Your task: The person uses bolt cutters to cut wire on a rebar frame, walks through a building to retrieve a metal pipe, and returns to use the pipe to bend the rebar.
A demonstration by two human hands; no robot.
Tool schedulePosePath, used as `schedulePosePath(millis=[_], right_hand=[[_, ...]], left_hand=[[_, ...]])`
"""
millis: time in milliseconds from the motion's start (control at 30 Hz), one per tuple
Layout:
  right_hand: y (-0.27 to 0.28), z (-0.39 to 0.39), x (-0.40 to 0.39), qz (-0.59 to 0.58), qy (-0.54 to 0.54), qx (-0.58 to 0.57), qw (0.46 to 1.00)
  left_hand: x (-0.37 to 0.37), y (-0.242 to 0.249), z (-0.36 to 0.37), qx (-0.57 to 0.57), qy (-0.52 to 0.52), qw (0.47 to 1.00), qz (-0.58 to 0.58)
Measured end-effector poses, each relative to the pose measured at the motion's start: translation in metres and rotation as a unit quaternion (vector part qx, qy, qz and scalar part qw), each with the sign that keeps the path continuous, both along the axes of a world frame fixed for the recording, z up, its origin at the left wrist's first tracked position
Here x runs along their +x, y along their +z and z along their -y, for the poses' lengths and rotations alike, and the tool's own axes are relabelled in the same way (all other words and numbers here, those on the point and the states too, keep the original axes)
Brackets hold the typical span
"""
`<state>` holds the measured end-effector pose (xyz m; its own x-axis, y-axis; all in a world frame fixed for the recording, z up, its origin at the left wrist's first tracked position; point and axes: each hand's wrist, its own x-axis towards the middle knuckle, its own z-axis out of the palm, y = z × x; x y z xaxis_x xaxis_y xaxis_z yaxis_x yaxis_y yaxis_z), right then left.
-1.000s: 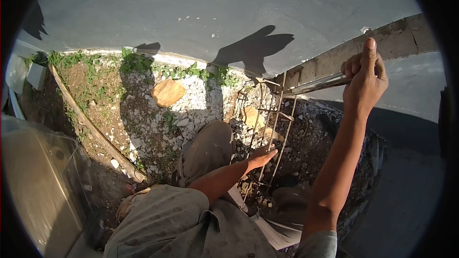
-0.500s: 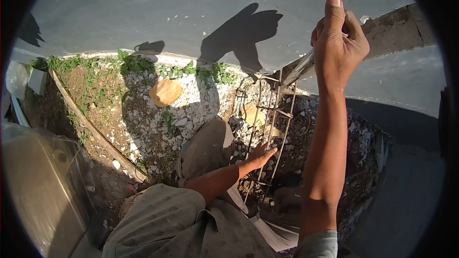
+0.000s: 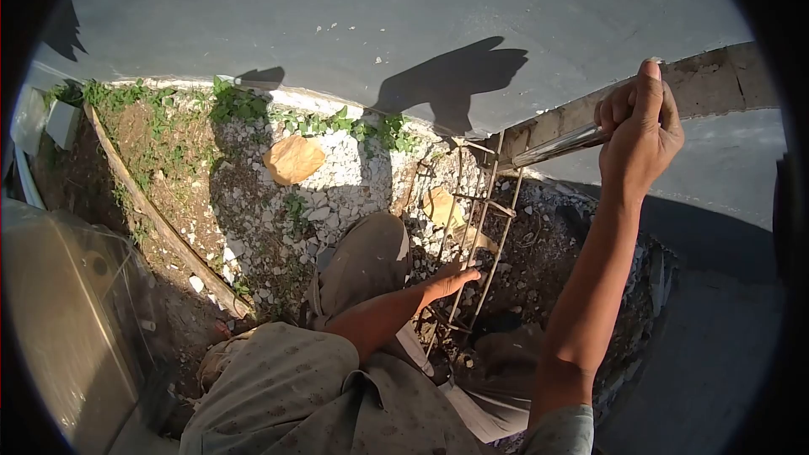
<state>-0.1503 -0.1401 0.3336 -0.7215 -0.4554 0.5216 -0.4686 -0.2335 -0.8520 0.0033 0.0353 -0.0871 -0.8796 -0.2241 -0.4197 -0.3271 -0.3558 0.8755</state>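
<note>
A narrow rebar cage (image 3: pixel 482 215) of long bars and cross ties reaches from the wall base down to my knees. My left hand (image 3: pixel 447 281) is closed around a bar in its lower part, thumb lying across and the other fingers partly hidden. Up on the right, my right hand (image 3: pixel 639 131) makes a fist, thumb on top, around the end of a grey streaked rod (image 3: pixel 560 145). That rod slants down left towards the cage's upper end; its fine detail is blurred.
A grey wall (image 3: pixel 337 17) crosses the top, with a bare concrete strip (image 3: pixel 716 80) at right. White rubble (image 3: pixel 337 177), a tan stone (image 3: pixel 293 160) and green plants lie along its base. A wooden strip (image 3: pixel 160 223) and a plastic-wrapped object (image 3: pixel 67 312) are at left.
My right hand has moved down and to the right with the rod, which now slants more flatly. My left hand has shifted slightly down and left on the cage.
</note>
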Motion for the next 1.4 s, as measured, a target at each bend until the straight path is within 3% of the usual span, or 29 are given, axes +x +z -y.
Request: schedulePosePath(millis=[33,167,200,267,367,467,567,700,833,900,967,1100,1233,1300,1400], right_hand=[[-0.001,0.004,-0.001,-0.012,-0.008,0.009,1.0],[-0.001,0.02,-0.014,-0.062,-0.056,0.055,0.995],[0.001,0.017,-0.015,-0.055,-0.058,0.048,0.996],[0.002,0.006,-0.027,-0.043,-0.064,0.04,0.996],[0.008,0.0,-0.032,-0.001,0.018,0.045,0.999],[0.013,0.007,-0.023,0.038,-0.011,0.023,0.999],[0.003,0.011,-0.017,-0.059,-0.112,0.036,0.991],[-0.008,0.033,0.003,-0.049,0.106,0.089,0.989],[-0.015,0.045,0.033,-0.053,0.079,0.087,0.992],[-0.015,0.027,0.033,-0.042,0.076,0.078,0.993],[-0.019,0.011,0.039,-0.045,0.115,0.067,0.99],[-0.02,-0.024,0.04,0.002,0.099,-0.011,0.995],[-0.015,-0.052,0.036,0.002,0.096,-0.005,0.995],[-0.022,-0.068,0.041,-0.024,0.127,-0.009,0.992],[-0.03,-0.09,0.048,-0.043,0.163,-0.013,0.986]], left_hand=[[0.002,-0.001,-0.002,-0.024,0.026,0.999,-0.015],[0.0,0.034,0.018,0.077,-0.067,0.995,0.003],[-0.004,0.016,0.007,0.029,-0.036,0.999,-0.023],[-0.002,0.012,0.007,0.038,-0.057,0.997,-0.038],[-0.002,0.005,0.008,0.051,-0.083,0.995,-0.032],[-0.007,0.004,0.003,0.055,-0.072,0.994,-0.054],[-0.008,0.007,0.005,0.071,-0.108,0.992,-0.007],[-0.011,0.001,-0.001,0.089,-0.094,0.991,-0.027],[-0.003,0.032,0.018,0.109,-0.096,0.989,0.011],[-0.008,0.016,0.007,0.117,-0.082,0.99,0.013],[-0.017,-0.04,-0.025,0.091,-0.077,0.992,-0.04],[-0.017,-0.029,-0.017,0.112,-0.098,0.988,-0.034],[-0.015,-0.01,-0.012,0.104,-0.067,0.992,0.018],[-0.015,-0.031,-0.021,0.13,-0.036,0.991,0.017],[-0.017,-0.027,-0.014,0.105,-0.088,0.99,0.02]])
